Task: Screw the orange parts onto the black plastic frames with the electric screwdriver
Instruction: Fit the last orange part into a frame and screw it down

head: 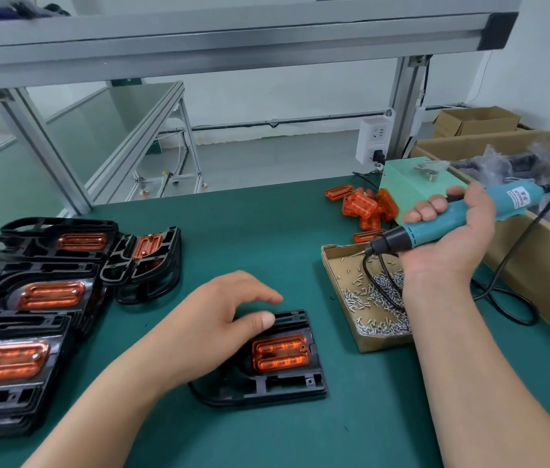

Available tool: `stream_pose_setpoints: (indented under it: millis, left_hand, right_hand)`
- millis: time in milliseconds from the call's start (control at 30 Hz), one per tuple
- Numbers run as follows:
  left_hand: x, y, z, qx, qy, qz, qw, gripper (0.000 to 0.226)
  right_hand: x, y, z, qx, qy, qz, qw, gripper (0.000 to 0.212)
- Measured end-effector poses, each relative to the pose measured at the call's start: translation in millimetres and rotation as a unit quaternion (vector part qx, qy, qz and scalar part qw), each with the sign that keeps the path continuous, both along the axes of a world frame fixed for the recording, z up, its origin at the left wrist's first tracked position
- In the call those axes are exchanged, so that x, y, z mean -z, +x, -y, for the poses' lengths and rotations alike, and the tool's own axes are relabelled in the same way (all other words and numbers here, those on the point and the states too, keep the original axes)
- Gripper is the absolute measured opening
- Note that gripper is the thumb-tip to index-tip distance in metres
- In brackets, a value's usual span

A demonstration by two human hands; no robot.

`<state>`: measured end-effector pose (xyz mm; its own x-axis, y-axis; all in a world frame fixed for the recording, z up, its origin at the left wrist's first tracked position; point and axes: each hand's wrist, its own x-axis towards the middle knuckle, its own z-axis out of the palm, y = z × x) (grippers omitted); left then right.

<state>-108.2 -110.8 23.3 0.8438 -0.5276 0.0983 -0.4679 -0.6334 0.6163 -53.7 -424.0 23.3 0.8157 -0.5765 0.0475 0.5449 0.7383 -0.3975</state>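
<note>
The black plastic frame (287, 383) lies flat on the green bench mat (266, 231) just in front of me, with an orange part (280, 352) seated in its middle. My left hand (212, 319) covers the frame's upper left corner, fingers loosely bent and apart and clamped on nothing. My thumb lies over the top edge, and the frame's left side is hidden under my palm.

My right hand (452, 238) is raised, palm up, with the fingers curled tight round the teal electric screwdriver (435, 228). Its bit points left above the cardboard tray (378, 342) of small silver screws (381, 319). The tool's black cable (509, 298) loops through the tray and across the mat.

Loose orange parts (361, 207) are heaped beyond the tray, beside a pale green metal box (401, 177). Frames already fitted with orange parts (30, 298) are stacked at my left, cut off by the picture's edge.

An aluminium bench structure (233, 32) spans overhead, and a white power socket (373, 140) hangs on its right post. A large carton (536, 251) borders the right side, and the plastic-wrapped contents are unclear. The screwdriver's white label is too blurred to read.
</note>
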Motion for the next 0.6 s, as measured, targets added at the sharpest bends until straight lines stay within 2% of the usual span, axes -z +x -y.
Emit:
stream_pose_setpoints:
  millis: [200, 333, 400, 500, 600]
  left_hand:
    - [-32, 26, 40, 0.014, 0.01, -0.002, 1.0, 0.018]
    - [-46, 42, 93, 0.088, 0.086, 0.073, 0.99, 0.022]
    - [-44, 47, 119, 0.121, 0.151, 0.117, 0.974, 0.023]
    - [-33, 46, 151, 0.149, 0.292, 0.188, 0.926, 0.03]
    - [-24, 41, 167, 0.157, 0.346, 0.235, 0.895, 0.032]
  right_hand:
    - [-1, 3, -3, 0.01, -0.019, 0.0, 1.0, 0.016]
    - [-2, 5, -3, 0.02, -0.033, 0.0, 0.999, 0.018]
    - [-2, 6, -2, 0.028, -0.037, -0.002, 0.999, 0.018]
    - [-2, 8, -2, 0.049, -0.054, -0.026, 0.997, 0.019]
    - [-1, 9, 0, 0.072, -0.051, -0.045, 0.995, 0.023]
